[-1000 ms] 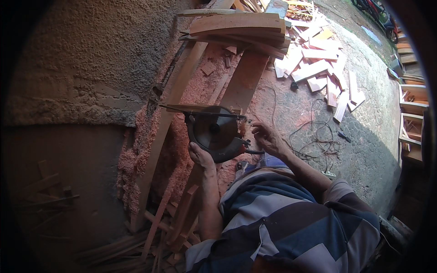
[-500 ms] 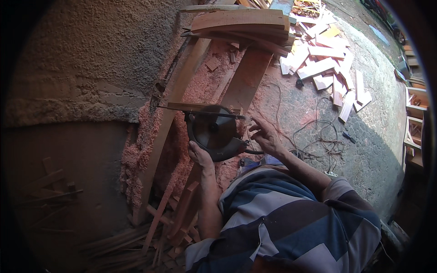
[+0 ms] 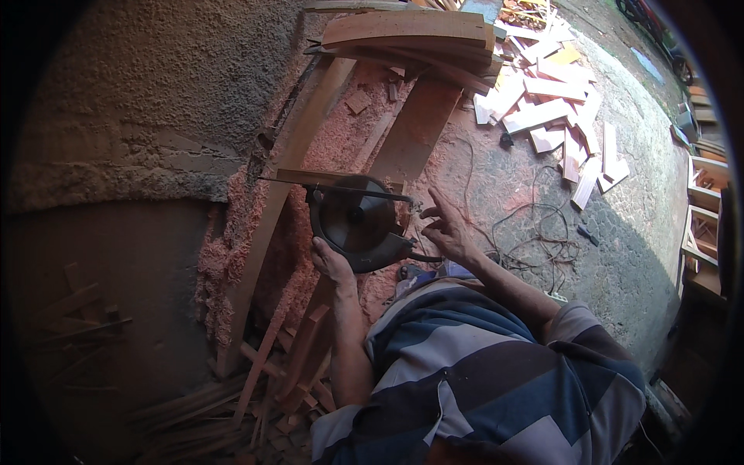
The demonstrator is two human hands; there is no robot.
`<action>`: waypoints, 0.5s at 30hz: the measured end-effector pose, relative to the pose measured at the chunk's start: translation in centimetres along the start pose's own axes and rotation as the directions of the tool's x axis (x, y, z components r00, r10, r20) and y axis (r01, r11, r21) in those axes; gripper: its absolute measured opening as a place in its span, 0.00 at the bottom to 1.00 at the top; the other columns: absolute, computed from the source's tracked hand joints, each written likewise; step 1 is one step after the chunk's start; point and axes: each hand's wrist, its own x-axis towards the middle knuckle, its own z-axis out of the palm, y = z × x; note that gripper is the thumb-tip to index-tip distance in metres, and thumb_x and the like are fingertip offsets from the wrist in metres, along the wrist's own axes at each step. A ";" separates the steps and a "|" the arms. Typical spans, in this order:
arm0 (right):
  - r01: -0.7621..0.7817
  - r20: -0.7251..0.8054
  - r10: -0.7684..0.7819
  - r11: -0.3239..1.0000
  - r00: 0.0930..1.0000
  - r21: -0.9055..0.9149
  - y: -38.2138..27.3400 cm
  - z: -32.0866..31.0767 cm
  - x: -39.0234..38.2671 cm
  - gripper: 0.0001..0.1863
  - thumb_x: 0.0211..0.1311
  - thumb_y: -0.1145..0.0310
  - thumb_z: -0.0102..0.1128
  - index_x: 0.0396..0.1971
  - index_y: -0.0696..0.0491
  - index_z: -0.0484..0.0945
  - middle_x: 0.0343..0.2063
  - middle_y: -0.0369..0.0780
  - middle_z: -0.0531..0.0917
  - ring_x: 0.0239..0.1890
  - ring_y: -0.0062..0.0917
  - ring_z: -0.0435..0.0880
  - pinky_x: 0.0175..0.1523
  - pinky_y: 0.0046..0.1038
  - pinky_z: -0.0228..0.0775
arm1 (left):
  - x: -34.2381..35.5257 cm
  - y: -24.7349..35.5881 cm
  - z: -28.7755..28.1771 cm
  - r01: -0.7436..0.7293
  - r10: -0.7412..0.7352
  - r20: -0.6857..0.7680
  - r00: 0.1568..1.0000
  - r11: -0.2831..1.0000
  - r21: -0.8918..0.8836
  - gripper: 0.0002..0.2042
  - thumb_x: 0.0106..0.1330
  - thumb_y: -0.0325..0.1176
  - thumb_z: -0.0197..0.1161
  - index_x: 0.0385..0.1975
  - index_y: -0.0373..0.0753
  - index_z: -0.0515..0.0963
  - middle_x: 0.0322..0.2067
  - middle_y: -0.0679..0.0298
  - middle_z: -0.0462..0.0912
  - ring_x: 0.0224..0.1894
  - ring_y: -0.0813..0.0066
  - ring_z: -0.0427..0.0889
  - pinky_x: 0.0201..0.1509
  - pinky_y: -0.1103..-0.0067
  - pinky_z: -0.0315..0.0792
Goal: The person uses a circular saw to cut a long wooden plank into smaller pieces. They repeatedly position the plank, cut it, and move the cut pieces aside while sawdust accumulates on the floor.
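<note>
The left hand (image 3: 333, 262) grips the circular saw (image 3: 359, 221) lower left; the right hand (image 3: 449, 231), loosely spread just rightward, seems empty.

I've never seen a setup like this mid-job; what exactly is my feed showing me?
No robot here, just bare hands seen by a head-worn fisheye camera looking down; straight edges bend near the rim. The left hand holds a circular saw, its round blade facing the camera. The right hand is beside it, fingers apart; whether they touch it, I cannot tell. Stacked boards are at the top, pinkish sawdust lies left, and short wood pieces litter the floor upper right.
</note>
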 end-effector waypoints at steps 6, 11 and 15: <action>0.390 0.239 -0.336 0.891 0.911 -0.233 3.3 -1.6 1.3 0.29 0.52 0.86 0.52 0.55 0.49 0.79 0.43 0.42 0.80 0.41 0.27 0.84 0.47 0.29 0.77 | -0.2 0.4 0.3 0.020 -0.019 0.011 1.000 0.999 -0.044 0.29 0.77 0.53 0.46 0.49 0.25 0.75 0.47 0.44 0.80 0.47 0.57 0.79 0.54 0.66 0.72; 0.044 -0.012 -0.044 0.999 0.999 -0.010 -0.9 0.7 0.0 0.27 0.50 0.88 0.49 0.50 0.50 0.81 0.45 0.42 0.77 0.42 0.28 0.83 0.45 0.28 0.77 | 0.1 -0.1 0.0 0.020 -0.020 0.001 1.000 0.996 -0.089 0.29 0.77 0.53 0.47 0.46 0.25 0.76 0.45 0.45 0.80 0.46 0.58 0.79 0.53 0.67 0.73; 0.428 0.201 -0.382 0.852 0.902 -0.300 2.1 -1.1 0.2 0.31 0.52 0.89 0.47 0.57 0.50 0.77 0.48 0.43 0.76 0.43 0.26 0.83 0.45 0.26 0.77 | 0.2 -0.2 0.2 -0.003 0.003 0.004 1.000 0.998 -0.055 0.28 0.77 0.52 0.47 0.46 0.25 0.76 0.44 0.46 0.80 0.45 0.59 0.79 0.52 0.67 0.73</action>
